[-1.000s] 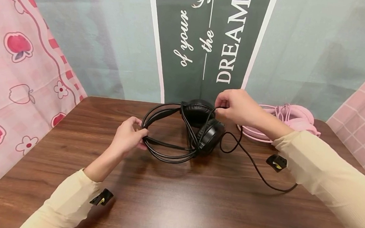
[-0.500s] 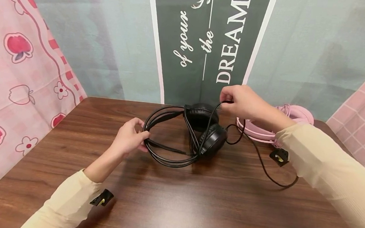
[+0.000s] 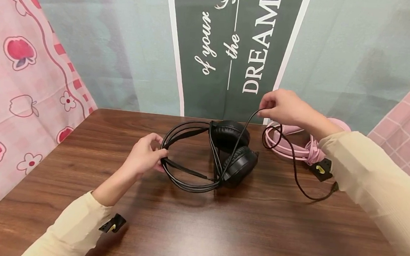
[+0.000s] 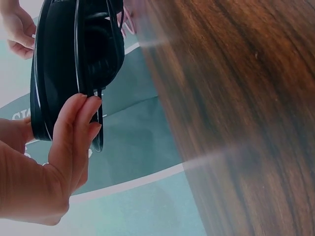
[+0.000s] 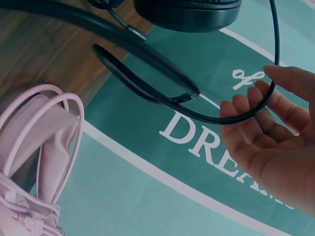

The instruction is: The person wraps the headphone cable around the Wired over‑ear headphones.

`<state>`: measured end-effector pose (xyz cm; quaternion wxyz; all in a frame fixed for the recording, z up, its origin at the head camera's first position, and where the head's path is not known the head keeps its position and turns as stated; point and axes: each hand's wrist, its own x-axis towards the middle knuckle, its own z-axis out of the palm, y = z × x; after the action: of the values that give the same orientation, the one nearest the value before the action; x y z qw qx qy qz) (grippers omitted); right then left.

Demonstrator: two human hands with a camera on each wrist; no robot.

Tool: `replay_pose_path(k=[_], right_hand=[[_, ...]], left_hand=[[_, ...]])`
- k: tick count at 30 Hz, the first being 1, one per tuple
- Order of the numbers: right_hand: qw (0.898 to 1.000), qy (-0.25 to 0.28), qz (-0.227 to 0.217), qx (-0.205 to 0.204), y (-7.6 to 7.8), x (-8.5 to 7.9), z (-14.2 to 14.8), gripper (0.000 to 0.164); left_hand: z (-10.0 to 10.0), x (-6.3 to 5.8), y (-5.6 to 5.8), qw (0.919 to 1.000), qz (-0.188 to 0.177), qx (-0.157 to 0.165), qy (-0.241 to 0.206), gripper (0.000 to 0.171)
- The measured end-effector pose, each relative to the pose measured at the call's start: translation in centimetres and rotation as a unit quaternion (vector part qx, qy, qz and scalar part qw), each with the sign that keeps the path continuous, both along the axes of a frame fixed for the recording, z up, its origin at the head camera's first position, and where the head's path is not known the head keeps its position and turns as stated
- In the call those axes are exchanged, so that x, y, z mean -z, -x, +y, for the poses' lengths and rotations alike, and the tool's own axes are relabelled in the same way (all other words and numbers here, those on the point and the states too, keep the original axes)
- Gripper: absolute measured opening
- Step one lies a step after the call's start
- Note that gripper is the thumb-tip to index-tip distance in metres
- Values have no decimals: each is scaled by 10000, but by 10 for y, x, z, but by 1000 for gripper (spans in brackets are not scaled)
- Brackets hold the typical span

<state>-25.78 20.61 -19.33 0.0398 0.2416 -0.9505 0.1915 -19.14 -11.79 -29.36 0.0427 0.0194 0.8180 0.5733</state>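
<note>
Black over-ear headphones [image 3: 241, 167] are held tilted over the middle of the table, their cable looped several times along the headband. My left hand [image 3: 146, 155] grips the headband's top between thumb and fingers; the left wrist view shows the fingers [image 4: 74, 128] lying along the band. Up to the right, above the ear cups, my right hand [image 3: 283, 106] holds a length of the black cable [image 5: 216, 120]. That cable runs taut down to the near ear cup. Its loose part curls below the hand, with the end near the right sleeve.
Coiled pink headphones [image 3: 287, 152] lie at the back right of the wooden table [image 3: 180, 239], partly behind the right forearm. A printed cloth backdrop [image 3: 228, 65] stands at the table's back edge, and pink patterned cloth [image 3: 17, 103] hangs on the left.
My right hand has moved up and to the right, drawing the cable away from the ear cups. The black headphones have shifted slightly right and toward me, while the left hand has hardly moved.
</note>
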Motion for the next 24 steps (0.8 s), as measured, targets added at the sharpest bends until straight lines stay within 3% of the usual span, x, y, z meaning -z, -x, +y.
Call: replay_pose_path(k=[7,16,24], right_hand=[[9993,-176,161,296,5,-9,2,10],[9981,-182,280,523,11,-18,-2,17],[9971,208,-93,731,16,-20,-3,22]], left_hand=[[0,-2,1,9995,-52,27,-300,20],[1,-3,2,9996,-4,264,-81,21],[2,-1,0,9986,30,525,-25,20]])
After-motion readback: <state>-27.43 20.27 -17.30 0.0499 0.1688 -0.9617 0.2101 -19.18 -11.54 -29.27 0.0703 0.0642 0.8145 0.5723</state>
